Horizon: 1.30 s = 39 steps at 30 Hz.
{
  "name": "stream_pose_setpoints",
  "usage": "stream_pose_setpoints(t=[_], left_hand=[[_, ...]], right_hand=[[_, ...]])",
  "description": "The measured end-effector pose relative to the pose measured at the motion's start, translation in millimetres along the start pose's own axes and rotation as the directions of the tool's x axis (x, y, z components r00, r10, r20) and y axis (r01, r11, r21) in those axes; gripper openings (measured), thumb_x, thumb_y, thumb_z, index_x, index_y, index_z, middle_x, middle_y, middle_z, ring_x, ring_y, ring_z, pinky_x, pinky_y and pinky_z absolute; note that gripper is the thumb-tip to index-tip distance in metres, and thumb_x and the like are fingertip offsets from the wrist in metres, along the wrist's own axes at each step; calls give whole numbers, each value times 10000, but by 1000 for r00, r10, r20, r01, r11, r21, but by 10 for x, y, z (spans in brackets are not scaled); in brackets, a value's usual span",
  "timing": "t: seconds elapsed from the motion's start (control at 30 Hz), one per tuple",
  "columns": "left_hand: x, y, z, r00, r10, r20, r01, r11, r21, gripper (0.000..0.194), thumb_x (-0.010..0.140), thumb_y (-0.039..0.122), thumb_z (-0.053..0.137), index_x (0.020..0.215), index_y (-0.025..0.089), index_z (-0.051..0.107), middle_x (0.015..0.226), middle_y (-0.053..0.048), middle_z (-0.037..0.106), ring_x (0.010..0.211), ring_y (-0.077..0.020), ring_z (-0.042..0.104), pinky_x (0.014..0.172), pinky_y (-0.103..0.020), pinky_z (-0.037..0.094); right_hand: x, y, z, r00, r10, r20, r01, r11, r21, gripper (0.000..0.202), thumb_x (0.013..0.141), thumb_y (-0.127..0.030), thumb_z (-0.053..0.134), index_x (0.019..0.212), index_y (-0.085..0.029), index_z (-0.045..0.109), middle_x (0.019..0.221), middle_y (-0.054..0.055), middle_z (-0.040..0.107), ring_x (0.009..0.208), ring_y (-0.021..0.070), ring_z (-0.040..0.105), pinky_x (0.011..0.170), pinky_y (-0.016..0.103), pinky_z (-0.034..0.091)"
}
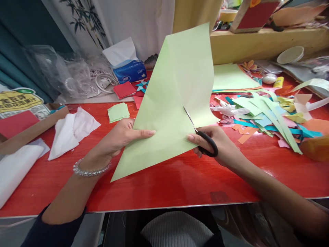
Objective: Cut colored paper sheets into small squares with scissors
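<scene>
A large light green sheet of paper [156,113], folded over, is held up above the red table. My left hand [128,132] grips its left side, thumb lying on the front and fingers behind. My right hand [210,140] has a pair of scissors [209,145] with black handles around the fingers. One narrow metal blade shows against the front of the sheet, pointing up and left; the other blade is hidden. The right thumb also presses on the paper's lower right edge. A small stack of green paper squares [118,112] lies beyond my left wrist.
Coloured paper strips and scraps [269,116] are heaped at the right, before a stack of large sheets [231,77]. A blue tissue pack [130,71], red paper squares [124,90] and plastic bags [74,73] stand behind. Crumpled tissue [69,132] and a cardboard box [33,127] lie left.
</scene>
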State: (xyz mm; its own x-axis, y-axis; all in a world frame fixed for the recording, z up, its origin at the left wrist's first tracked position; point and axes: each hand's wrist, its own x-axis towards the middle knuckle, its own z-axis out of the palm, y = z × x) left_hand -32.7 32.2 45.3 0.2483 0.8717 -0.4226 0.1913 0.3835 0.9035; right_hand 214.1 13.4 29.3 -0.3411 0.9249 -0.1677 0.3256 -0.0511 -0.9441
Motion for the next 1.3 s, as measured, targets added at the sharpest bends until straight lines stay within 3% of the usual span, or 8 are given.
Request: stream_pose_setpoints(t=[0.13,0.33,0.73,1.0,1.3], left_hand=[[8,-8,3,1000,-2,19,2,1000,-28,262,598,284,787,831,205,696,841,-23,738,728,-210,697,575,-253,586],[12,-34,17,999,-15,37,16,999,-28,292,624,285,774,894,209,693,879,-32,737,744,-217,700,600,-271,593],[22,-48,22,999,-9,50,9,1000,-2,318,606,328,781,885,198,700,904,-45,733,796,-244,696,652,-315,598],[17,-56,49,996,-38,84,39,999,-2,269,607,321,778,827,187,701,847,-46,736,750,-241,698,601,-303,596],[38,-81,66,992,-45,115,50,998,-41,269,605,295,781,847,202,708,865,-34,736,760,-228,698,617,-292,593]], right_hand=[[9,11,0,1000,25,-13,-25,999,26,444,729,-544,631,531,-184,460,471,-32,455,423,72,445,392,221,299],[9,18,-2,998,39,-51,-37,999,34,496,699,-589,626,530,-194,378,522,-51,270,441,62,285,361,211,283],[17,34,8,998,49,-45,-48,999,26,481,688,-611,621,547,-194,427,532,-41,334,462,76,371,397,217,347],[20,8,1,998,0,-69,-2,1000,-24,540,702,-632,594,523,-197,330,536,-43,224,460,78,219,422,271,137],[30,44,-4,997,3,-74,-6,1000,-30,534,692,-652,589,536,-198,354,541,-42,234,472,83,212,447,280,114]])
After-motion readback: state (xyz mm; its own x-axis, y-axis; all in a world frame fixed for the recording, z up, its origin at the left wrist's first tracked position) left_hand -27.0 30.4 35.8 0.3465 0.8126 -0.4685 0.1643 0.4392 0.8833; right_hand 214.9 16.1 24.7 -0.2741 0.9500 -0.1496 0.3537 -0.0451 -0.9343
